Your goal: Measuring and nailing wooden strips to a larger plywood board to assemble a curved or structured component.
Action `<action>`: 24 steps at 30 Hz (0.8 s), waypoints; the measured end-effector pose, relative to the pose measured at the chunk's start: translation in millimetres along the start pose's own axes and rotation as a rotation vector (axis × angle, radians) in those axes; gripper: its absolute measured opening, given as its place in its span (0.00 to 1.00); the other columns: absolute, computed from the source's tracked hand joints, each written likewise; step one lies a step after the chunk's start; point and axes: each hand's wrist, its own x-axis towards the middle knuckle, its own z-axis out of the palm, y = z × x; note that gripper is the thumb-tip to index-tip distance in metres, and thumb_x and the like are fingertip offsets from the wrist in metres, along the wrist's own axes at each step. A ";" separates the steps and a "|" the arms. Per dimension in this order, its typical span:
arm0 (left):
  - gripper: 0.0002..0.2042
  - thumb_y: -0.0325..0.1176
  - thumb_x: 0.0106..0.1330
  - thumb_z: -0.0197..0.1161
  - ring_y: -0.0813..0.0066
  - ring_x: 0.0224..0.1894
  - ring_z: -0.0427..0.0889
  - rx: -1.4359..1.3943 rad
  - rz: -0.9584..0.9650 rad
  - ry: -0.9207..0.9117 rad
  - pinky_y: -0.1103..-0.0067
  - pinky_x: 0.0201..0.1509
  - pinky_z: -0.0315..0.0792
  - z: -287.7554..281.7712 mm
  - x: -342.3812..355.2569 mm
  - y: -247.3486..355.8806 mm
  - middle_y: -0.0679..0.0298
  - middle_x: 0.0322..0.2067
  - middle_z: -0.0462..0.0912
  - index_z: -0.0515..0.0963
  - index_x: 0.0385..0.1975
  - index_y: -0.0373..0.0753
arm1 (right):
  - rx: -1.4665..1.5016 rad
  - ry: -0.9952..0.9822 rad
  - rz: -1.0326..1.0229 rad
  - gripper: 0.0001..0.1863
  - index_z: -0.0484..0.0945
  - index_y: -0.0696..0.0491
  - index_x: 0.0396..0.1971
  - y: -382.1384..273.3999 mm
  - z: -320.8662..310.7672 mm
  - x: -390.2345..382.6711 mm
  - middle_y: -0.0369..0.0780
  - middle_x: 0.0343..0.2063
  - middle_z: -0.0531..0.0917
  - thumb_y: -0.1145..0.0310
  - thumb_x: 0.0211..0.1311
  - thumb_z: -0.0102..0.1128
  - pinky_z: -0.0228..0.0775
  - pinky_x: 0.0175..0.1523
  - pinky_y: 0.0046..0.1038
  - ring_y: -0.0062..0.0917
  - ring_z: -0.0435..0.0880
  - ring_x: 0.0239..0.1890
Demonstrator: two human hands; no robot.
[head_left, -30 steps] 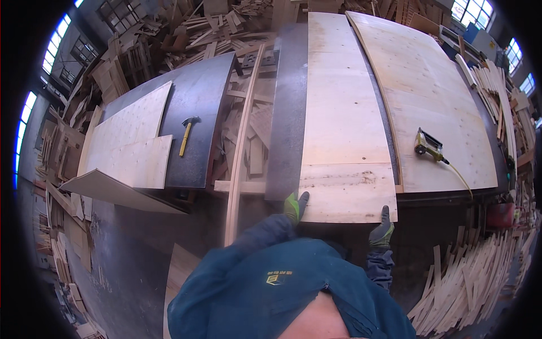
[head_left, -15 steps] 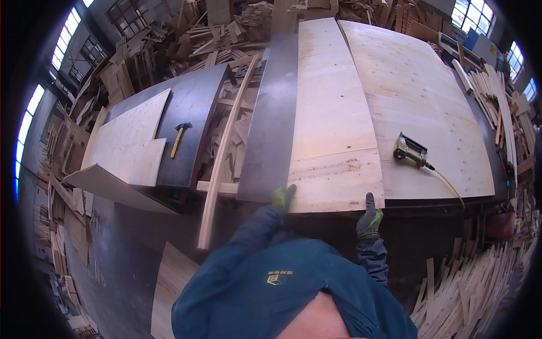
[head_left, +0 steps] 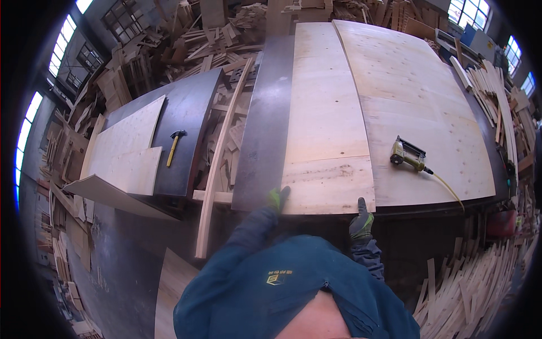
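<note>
A long pale plywood strip [head_left: 327, 118] lies lengthwise on a dark board [head_left: 262, 124], its narrow near end facing me. My left hand [head_left: 278, 199], in a grey-and-green glove, grips the near left corner with the thumb on top. At the near right corner my right hand [head_left: 361, 221], gloved alike, holds the edge, thumb pointing away from me on the top face. The fingers of both hands are hidden beneath the strip. Along its right side lies a wider plywood sheet [head_left: 423, 113]. On that sheet rests an olive-green nail gun [head_left: 407, 153] with a yellow hose.
To the left, a hammer [head_left: 175, 147] with a yellow handle lies on another dark board [head_left: 189, 118] beside pale plywood pieces [head_left: 127, 152]. A long wooden batten [head_left: 223, 164] spans the gap between the tables. Scrap wood [head_left: 220, 45] is heaped behind; thin slats [head_left: 471, 288] pile up at lower right.
The view has shifted slightly, and the strip's near end appears a little further left and nearer. Both hands keep their hold on its corners.
</note>
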 end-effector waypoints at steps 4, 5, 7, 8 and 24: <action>0.21 0.52 0.83 0.72 0.77 0.34 0.78 -0.084 0.014 0.058 0.67 0.40 0.76 13.9 8.2 12.4 0.67 0.30 0.86 0.89 0.40 0.36 | -0.050 0.068 -0.054 0.25 0.89 0.65 0.60 -14.3 3.5 24.0 0.44 0.36 0.91 0.54 0.94 0.60 0.77 0.44 0.36 0.24 0.77 0.33; 0.21 0.52 0.83 0.72 0.77 0.34 0.78 -0.071 0.023 0.063 0.67 0.40 0.76 14.4 8.6 18.3 0.68 0.30 0.85 0.89 0.39 0.37 | 0.107 0.052 0.206 0.26 0.89 0.65 0.59 -32.2 4.0 24.5 0.42 0.34 0.89 0.53 0.93 0.60 0.75 0.40 0.36 0.23 0.74 0.30; 0.21 0.52 0.83 0.72 0.77 0.34 0.77 -0.098 -0.001 0.050 0.67 0.40 0.76 14.5 15.8 16.9 0.68 0.30 0.85 0.89 0.40 0.37 | 0.139 0.061 0.181 0.25 0.87 0.65 0.64 -61.0 8.0 27.1 0.44 0.38 0.91 0.55 0.94 0.60 0.77 0.44 0.37 0.23 0.77 0.34; 0.21 0.52 0.83 0.73 0.77 0.34 0.77 -0.123 -0.026 0.034 0.67 0.41 0.76 14.8 18.2 15.2 0.68 0.30 0.85 0.89 0.40 0.37 | 0.170 0.070 0.157 0.25 0.85 0.64 0.68 -71.6 8.8 28.1 0.45 0.43 0.92 0.56 0.94 0.60 0.79 0.47 0.39 0.24 0.80 0.37; 0.29 0.58 0.85 0.68 0.61 0.50 0.91 -0.089 -0.096 -0.056 0.60 0.60 0.81 32.9 49.1 -20.7 0.49 0.50 0.97 0.91 0.56 0.32 | 0.187 0.079 0.096 0.25 0.85 0.65 0.69 -110.3 16.2 56.5 0.38 0.49 0.92 0.60 0.89 0.67 0.77 0.48 0.34 0.21 0.82 0.39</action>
